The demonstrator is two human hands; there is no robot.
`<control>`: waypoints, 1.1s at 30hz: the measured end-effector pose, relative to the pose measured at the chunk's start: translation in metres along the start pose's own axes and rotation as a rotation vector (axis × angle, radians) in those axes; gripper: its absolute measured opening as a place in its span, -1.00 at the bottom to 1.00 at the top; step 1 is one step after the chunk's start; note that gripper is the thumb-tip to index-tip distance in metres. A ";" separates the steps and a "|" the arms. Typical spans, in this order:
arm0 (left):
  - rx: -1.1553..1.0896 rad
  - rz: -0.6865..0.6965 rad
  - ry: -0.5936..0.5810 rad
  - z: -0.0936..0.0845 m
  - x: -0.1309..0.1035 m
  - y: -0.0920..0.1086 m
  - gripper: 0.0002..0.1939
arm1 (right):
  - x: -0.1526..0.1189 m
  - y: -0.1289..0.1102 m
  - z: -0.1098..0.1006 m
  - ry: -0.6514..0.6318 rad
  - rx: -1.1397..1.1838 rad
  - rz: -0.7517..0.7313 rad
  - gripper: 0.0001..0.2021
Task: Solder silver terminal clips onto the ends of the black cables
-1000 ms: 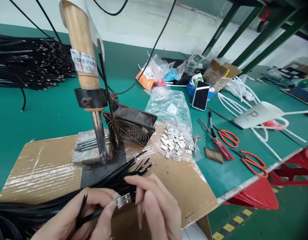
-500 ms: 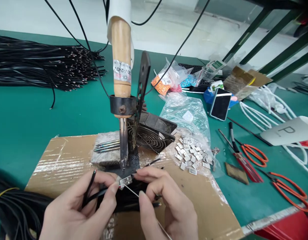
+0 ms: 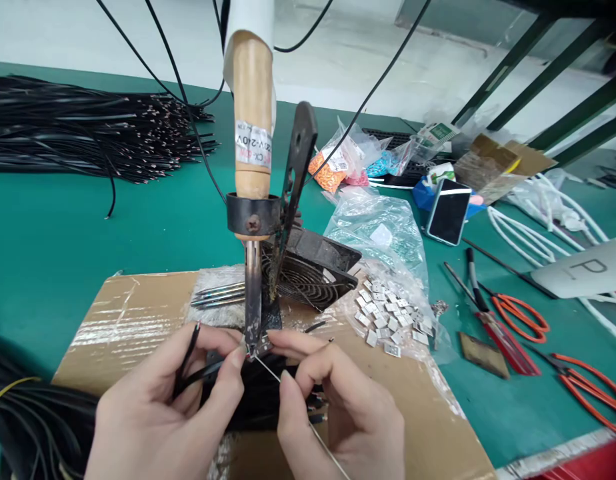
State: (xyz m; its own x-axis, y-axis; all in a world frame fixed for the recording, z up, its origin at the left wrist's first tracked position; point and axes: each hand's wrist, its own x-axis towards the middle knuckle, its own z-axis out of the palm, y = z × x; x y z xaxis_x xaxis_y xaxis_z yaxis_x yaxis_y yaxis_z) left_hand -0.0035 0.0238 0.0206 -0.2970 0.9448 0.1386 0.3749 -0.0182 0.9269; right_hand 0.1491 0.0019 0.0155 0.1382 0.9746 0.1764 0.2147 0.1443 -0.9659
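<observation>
My left hand [image 3: 173, 400] is closed, pinching the end of a black cable [image 3: 201, 375] between thumb and forefinger. A bend of the cable loops over its fingers. My right hand [image 3: 343, 400] is closed on a thin silver solder wire [image 3: 325, 448], which runs from below up to the soldering iron [image 3: 252, 120]. The iron points straight down, clamped in a black metal stand [image 3: 294, 167]. A small silver USB plug [image 3: 265, 345] sits at the tip between both hands' fingertips, partly hidden. Whether the right forefinger touches the plug, I cannot tell.
Cardboard [image 3: 118, 320] lies under the hands, with a small fan [image 3: 313, 267] behind the iron. Loose USB plugs [image 3: 388, 313] lie on a plastic bag at right, near orange-handled scissors [image 3: 521, 317] and a phone [image 3: 449, 212]. Black cable bundles [image 3: 88, 133] lie at left.
Both hands have brought the USB plug, cable end and solder wire up to the iron's tip from just below it. The view has shifted slightly.
</observation>
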 end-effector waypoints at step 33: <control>-0.013 -0.023 -0.002 -0.002 -0.004 0.001 -0.85 | 0.005 -0.018 0.012 0.174 0.020 -0.033 -0.76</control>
State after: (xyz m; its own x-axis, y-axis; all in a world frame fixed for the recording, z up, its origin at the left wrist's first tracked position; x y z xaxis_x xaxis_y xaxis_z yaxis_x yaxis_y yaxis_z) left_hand -0.0037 0.0199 0.0212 -0.3035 0.9457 0.1167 0.3568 -0.0008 0.9342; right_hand 0.1342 0.0065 0.0316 0.2970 0.9251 0.2368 0.2025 0.1814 -0.9623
